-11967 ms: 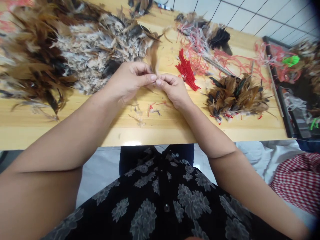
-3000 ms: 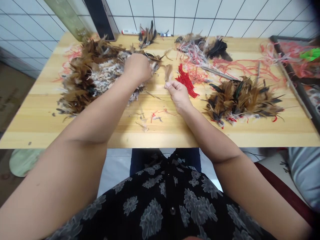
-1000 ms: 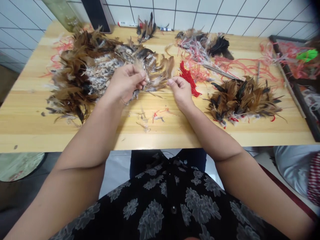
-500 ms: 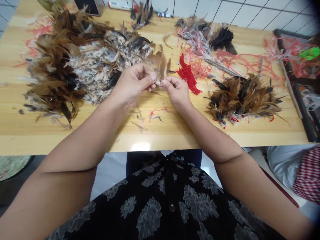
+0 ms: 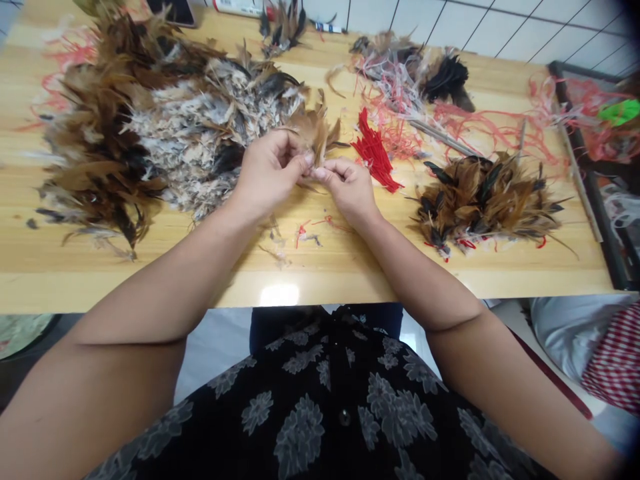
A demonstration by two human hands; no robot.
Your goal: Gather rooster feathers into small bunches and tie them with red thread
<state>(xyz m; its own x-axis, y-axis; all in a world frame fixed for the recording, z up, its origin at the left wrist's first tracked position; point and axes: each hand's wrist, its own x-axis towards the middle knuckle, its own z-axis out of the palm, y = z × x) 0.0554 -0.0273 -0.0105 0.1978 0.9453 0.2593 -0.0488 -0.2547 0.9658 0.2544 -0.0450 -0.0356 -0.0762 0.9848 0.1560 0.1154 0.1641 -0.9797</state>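
A: Nearest us, what are the hands doing?

B: They meet over the wooden table [image 5: 320,273]. The left hand [image 5: 270,175] and the right hand [image 5: 347,187] are both pinched shut, fingertips touching, on the quill ends of a small bunch of brown feathers [image 5: 314,131] that fans up and away from the fingers.

A: How would you do this well?

B: I'd judge it needs the quills kept level and pressed tight between thumb and forefinger, so none slips while the bunch is squared up. Small moves, not tugs.

A: And just past the hands?

B: To the left, touching the bunch, lies the big heap of loose feathers [image 5: 150,127], brown and grey. To the right sit the red ties [image 5: 374,152], near the right hand, and beyond them a pile of bundled feathers [image 5: 485,197].

A: Farther back?

B: A tangle of pink string [image 5: 450,123] and some black feathers [image 5: 447,77] by the tiled wall
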